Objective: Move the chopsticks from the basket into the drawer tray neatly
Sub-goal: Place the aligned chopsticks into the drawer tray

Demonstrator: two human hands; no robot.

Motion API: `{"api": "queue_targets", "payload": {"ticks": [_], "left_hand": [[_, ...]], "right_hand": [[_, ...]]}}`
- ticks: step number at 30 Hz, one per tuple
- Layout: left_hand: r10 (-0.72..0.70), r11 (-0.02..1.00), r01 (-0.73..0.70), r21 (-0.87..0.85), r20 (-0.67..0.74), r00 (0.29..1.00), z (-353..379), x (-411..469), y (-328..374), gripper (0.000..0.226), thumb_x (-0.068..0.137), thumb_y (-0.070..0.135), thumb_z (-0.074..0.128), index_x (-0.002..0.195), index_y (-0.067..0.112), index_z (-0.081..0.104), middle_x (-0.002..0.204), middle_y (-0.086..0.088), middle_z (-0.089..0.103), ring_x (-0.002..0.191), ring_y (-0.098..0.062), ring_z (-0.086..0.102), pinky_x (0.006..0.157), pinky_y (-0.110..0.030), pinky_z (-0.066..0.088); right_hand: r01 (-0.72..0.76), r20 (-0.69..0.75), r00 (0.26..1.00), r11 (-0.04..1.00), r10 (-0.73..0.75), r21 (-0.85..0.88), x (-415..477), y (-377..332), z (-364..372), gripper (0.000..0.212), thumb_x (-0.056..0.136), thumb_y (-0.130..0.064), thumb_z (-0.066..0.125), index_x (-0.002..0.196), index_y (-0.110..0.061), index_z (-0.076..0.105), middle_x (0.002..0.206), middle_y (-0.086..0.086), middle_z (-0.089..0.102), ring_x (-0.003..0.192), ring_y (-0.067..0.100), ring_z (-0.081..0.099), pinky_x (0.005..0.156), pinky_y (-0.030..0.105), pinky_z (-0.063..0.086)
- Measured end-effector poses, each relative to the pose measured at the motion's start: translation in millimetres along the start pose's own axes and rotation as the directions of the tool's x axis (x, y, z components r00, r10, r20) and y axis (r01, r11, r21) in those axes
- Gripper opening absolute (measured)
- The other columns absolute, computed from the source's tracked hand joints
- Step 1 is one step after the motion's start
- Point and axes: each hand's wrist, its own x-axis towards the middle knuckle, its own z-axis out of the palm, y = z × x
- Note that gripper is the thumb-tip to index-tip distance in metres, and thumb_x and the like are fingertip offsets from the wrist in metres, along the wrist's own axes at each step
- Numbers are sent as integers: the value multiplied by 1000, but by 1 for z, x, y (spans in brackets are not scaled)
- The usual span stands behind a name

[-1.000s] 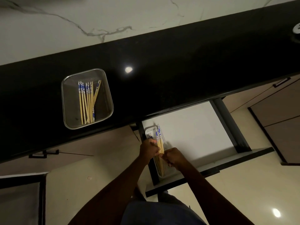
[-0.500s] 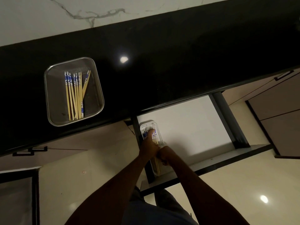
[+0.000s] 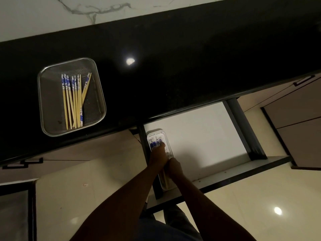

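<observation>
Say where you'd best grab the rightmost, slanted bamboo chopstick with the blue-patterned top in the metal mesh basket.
Pinch the slanted bamboo chopstick by its blue-patterned top, from above and right: that end splays clear of the parallel bundle; its lower tip meets them.

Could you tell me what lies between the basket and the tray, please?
Between basket and tray: bare counter, then the drawer's side wall; head view.

I saw open room over the drawer [image 3: 199, 136] floor right of the tray [image 3: 155, 132]. The left hand [image 3: 158, 157] and right hand [image 3: 174, 168] crowded that narrow tray against the drawer's left wall; the counter [image 3: 173, 75] overhung its back.
</observation>
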Motion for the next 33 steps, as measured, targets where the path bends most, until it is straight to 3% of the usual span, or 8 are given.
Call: {"api": "queue_targets", "payload": {"ticks": [2,4,9,14,17,21,26,33], "left_hand": [[32,998,-31,50,-17,999,2,0,0,42,109,19,30,148,7,40,152,-20,43,140,-34,42,115,-37,34],[45,995,-42,87,-23,999,2,-1,0,40,108,15,31,147,6,39,152,-21,43,140,-35,42,116,-40,35],[18,994,-18,110,-2,1000,1,1,-2,39,105,11,38,143,4,40,142,-20,52,131,-33,51,108,-39,44],[64,964,-72,255,40,997,-1,1,-2,42,104,13,42,145,4,36,139,-21,54,129,-33,54,104,-39,47],[98,936,-100,338,23,995,-4,1,-1,42,101,11,46,142,6,39,136,-20,56,121,-33,59,94,-40,53],[206,852,-139,504,-79,975,-6,7,0,63,88,10,68,144,3,40,154,-22,32,139,-41,37,108,-47,46],[208,804,-154,574,-28,978,-2,17,-3,61,95,3,57,149,-4,30,158,-25,26,147,-43,24,121,-53,26],[216,781,-178,599,8,976,-9,25,-3,61,88,12,66,141,-2,40,147,-20,40,137,-39,38,116,-50,34]], "right_hand": [[-9,-43,999,1000,9,-4,0,2,4,20,95,-16,61,107,-1,67,105,13,73,95,26,72,70,23,48],[11,-53,999,1000,-12,-17,-2,2,7,20,94,-20,65,106,-3,68,102,11,75,90,24,73,69,22,49],[64,-97,993,998,-64,-5,-3,8,12,24,92,-23,67,107,-5,68,101,10,75,89,22,74,67,20,48],[94,-143,985,995,-98,-39,-6,10,15,22,92,-25,66,104,-6,70,99,10,76,85,22,73,64,20,45],[119,-155,980,991,-128,-69,-8,14,19,25,94,-31,63,105,-9,69,103,8,75,87,21,73,71,24,53],[151,-161,973,983,-167,-107,-10,17,24,32,97,-39,59,110,-11,68,110,7,73,96,21,72,83,30,56],[161,-144,972,975,-183,-153,-11,18,24,41,97,-42,57,118,-8,64,119,10,69,106,25,68,90,33,54],[137,-147,975,970,-168,-202,-13,18,25,42,98,-44,52,121,-10,62,123,10,66,107,27,67,90,35,54]]}}
